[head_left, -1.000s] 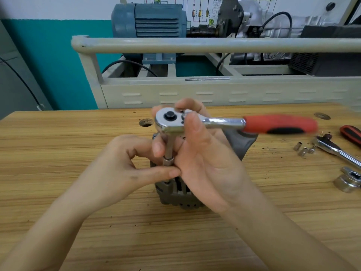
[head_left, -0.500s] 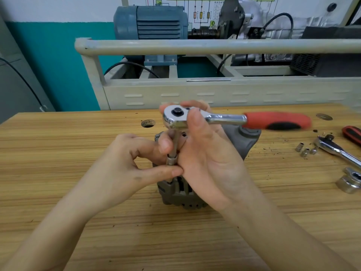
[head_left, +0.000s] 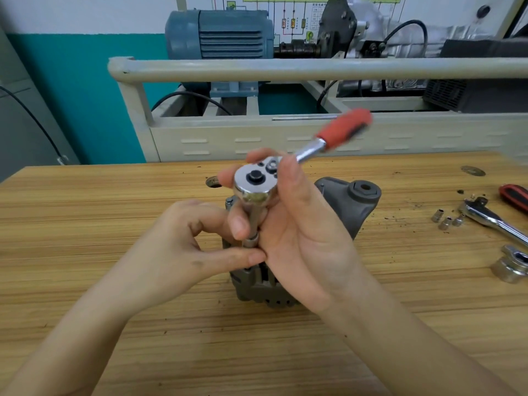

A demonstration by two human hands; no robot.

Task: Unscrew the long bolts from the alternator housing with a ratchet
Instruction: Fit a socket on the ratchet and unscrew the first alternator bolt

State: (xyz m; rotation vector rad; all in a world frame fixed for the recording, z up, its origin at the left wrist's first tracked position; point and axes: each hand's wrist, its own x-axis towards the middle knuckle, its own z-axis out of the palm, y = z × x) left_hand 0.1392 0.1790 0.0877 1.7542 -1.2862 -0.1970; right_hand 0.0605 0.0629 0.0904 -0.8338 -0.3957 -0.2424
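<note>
The alternator housing (head_left: 347,208) stands mid-desk (head_left: 85,230), mostly hidden behind both hands. The right hand (head_left: 297,238) clenches the ratchet (head_left: 255,184) by its head, red handle angled far-right. The left hand (head_left: 171,250) pinches at the socket (head_left: 253,239) below. I'd keep the extension plumb over the bolt, socket fully seated, and spin smoothly so it won't slip off.

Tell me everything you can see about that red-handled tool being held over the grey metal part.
The ratchet has a round, shiny chrome head with a black centre button, a chrome neck and a red-and-black handle, blurred, pointing up and right. An extension with a socket drops toward the alternator housing. The right hand wraps its head; the left hand pinches at the socket.
</note>
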